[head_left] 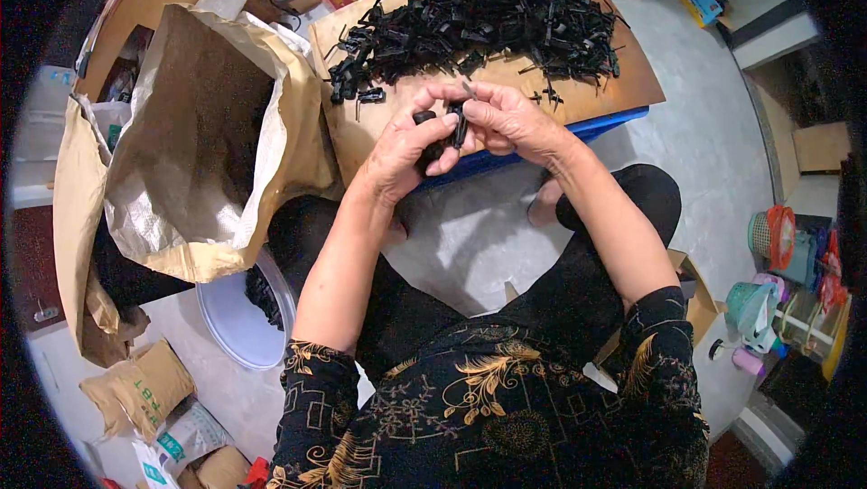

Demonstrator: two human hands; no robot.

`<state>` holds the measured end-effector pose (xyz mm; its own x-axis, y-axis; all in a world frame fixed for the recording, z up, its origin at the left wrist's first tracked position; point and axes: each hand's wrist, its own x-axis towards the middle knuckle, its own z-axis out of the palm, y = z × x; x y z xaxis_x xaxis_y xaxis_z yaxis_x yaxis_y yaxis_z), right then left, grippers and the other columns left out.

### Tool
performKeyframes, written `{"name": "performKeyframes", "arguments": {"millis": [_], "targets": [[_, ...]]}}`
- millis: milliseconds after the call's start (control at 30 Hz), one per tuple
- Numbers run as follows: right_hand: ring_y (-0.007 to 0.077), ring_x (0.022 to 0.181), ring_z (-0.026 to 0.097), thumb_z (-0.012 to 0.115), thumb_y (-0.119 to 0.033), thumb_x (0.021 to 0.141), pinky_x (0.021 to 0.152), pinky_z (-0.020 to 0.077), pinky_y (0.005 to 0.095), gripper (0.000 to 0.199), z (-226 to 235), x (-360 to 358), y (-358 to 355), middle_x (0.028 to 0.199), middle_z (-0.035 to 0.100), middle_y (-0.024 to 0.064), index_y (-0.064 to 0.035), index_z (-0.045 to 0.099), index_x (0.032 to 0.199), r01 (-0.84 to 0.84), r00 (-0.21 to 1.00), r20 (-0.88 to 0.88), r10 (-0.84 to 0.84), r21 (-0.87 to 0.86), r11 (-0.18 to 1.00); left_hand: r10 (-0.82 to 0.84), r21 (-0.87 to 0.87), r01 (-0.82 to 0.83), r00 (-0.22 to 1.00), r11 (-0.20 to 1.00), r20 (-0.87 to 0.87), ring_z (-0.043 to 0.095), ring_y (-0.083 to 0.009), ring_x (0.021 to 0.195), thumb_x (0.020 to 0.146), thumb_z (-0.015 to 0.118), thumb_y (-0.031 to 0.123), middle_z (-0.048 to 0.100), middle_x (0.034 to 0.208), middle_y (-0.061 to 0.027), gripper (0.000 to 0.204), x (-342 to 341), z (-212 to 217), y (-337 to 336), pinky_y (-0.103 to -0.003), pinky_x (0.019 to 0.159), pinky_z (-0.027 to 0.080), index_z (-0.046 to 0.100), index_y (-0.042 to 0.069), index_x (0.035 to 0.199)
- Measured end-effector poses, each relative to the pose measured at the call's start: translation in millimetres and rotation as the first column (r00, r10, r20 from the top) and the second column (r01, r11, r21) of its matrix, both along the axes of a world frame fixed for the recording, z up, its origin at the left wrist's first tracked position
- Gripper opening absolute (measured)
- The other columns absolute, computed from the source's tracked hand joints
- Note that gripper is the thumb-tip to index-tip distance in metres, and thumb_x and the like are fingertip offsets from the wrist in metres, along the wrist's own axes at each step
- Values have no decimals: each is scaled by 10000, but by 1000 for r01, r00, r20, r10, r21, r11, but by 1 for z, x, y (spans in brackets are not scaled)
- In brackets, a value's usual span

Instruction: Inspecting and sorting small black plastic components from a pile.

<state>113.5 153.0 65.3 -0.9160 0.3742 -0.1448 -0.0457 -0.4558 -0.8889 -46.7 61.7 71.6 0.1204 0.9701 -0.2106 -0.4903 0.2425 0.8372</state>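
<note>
Both my hands meet in front of the near edge of a wooden board. My left hand is closed around dark pieces, one a rounded black piece in its palm. My right hand pinches a small black plastic part between thumb and fingers, and the left thumb touches the same part. A thin greyish tip shows above the right thumb; its kind is unclear. Beyond the hands lies a big heap of black plastic parts with thin stems. A few loose black parts lie nearer to me.
The wooden board rests over a blue crate. Left of it stands a large open paper sack with a pale lining. Below the sack is a white tub with black bits. Filled bags sit lower left; baskets stand far right.
</note>
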Motion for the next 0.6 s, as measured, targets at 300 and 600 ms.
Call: {"name": "performKeyframes", "arguments": {"millis": [300, 600], "targets": [[23, 637, 498, 569, -224, 865, 462, 359, 151, 288, -16, -2, 8, 762, 580, -18, -65, 578, 1106, 169, 981, 47, -186, 247, 954, 60, 34, -53, 970, 998, -235, 537, -84, 538, 866, 523, 88, 601, 804, -64, 284, 11, 5, 3, -167, 411, 360, 475, 80, 1146], [17, 555, 428, 510, -295, 899, 440, 323, 173, 248, -11, -18, -9, 689, 526, -39, -62, 559, 969, 306, 928, 73, -365, 410, 859, 198, 286, -22, 770, 958, -607, 617, -141, 694, 868, 473, 13, 594, 876, -89, 310, 8, -15, 1, -247, 622, 495, 455, 25, 1178]]}}
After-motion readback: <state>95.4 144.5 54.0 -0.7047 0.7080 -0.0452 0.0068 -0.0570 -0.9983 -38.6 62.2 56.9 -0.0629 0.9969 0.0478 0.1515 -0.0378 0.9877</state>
